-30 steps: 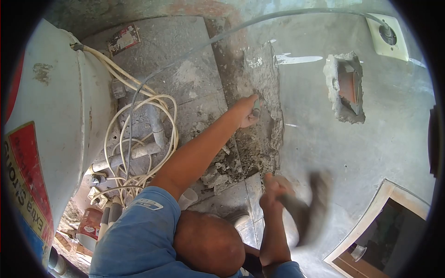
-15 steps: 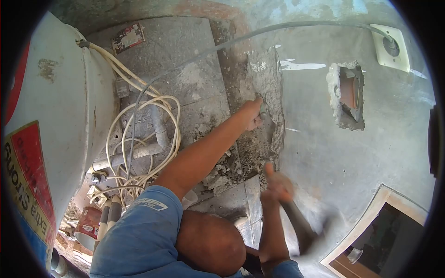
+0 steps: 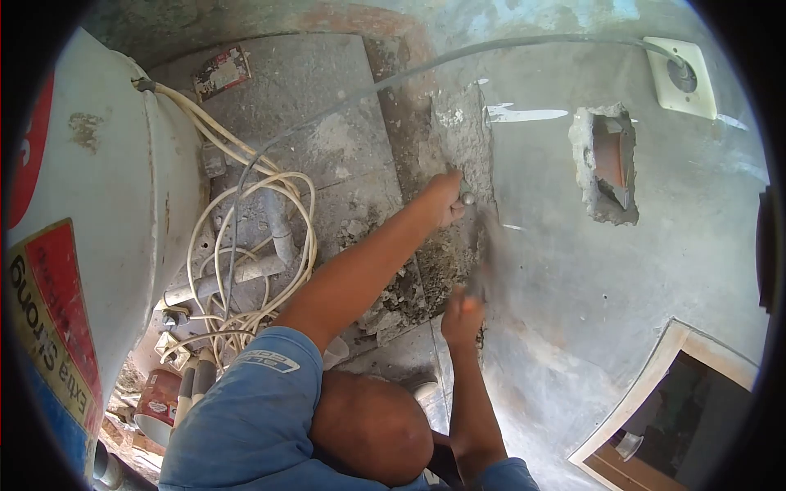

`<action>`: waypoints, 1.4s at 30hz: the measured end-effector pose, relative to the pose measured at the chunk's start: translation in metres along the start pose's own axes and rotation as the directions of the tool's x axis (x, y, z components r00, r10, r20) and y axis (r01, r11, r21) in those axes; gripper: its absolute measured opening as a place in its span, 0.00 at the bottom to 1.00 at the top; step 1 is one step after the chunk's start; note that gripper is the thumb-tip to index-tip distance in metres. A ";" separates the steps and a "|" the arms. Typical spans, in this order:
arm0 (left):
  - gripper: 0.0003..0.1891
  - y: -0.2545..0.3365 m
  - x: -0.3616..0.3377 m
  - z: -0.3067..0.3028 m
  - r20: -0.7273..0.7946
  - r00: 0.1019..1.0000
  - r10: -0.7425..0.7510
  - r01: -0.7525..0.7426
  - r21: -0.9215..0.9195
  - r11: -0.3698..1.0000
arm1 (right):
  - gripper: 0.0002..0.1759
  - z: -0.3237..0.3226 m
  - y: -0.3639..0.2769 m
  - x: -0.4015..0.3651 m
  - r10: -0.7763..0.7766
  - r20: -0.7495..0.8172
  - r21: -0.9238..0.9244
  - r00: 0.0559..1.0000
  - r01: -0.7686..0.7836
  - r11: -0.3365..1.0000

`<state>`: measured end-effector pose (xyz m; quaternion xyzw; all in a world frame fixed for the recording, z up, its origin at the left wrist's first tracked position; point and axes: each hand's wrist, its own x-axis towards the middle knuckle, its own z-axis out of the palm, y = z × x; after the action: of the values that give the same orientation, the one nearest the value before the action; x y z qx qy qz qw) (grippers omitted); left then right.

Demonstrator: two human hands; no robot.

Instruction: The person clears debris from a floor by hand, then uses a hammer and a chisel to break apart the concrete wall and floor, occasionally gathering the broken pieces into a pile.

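Observation:
My left hand point(image 3: 444, 200) is closed around a chisel point(image 3: 468, 198), whose round metal end sticks out of the fist. The rest of the chisel is hidden by the fingers. It sits against a rough, chipped strip of wall point(image 3: 467, 123). Lower down, my right hand point(image 3: 463, 317) grips the handle of a hammer point(image 3: 489, 254). The hammer is smeared by motion, with its head close below the chisel's end. Broken mortar rubble point(image 3: 401, 303) lies on the floor beneath my left forearm.
Left stands a big pale tank point(image 3: 123, 180) beside coiled cream cable point(image 3: 311, 221) and a grey pipe point(image 3: 278, 221). A grey cable point(image 3: 491, 47) crosses to a wall socket point(image 3: 682, 78). The wall has a rectangular hole point(image 3: 610, 159) and a framed opening point(image 3: 667, 352).
My right hand has swung the hammer up from the lower right towards the chisel. My left hand stays in place, and the chisel's round end now shows.

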<state>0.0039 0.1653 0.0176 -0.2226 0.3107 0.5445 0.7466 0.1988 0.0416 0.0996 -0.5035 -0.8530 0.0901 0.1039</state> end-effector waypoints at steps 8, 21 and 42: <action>0.13 0.006 -0.010 0.003 -0.055 0.998 -0.005 0.004 -0.031 1.000 | 0.20 -0.112 -0.107 0.049 0.108 -0.237 0.734 0.966 0.105 0.671; 0.14 0.001 -0.001 -0.010 0.015 1.000 -0.012 0.012 -0.017 1.000 | 0.11 -0.104 -0.099 0.039 -0.140 -0.386 0.718 0.912 0.392 0.575; 0.14 0.002 0.009 0.000 -0.024 1.000 -0.006 0.004 -0.070 0.998 | 0.18 0.013 -0.010 0.015 0.319 0.179 0.090 0.931 -0.338 0.937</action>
<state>0.0038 0.1717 0.0111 -0.2559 0.3000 0.5504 0.7359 0.1800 0.0492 0.0913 -0.6233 -0.7551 0.1975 0.0478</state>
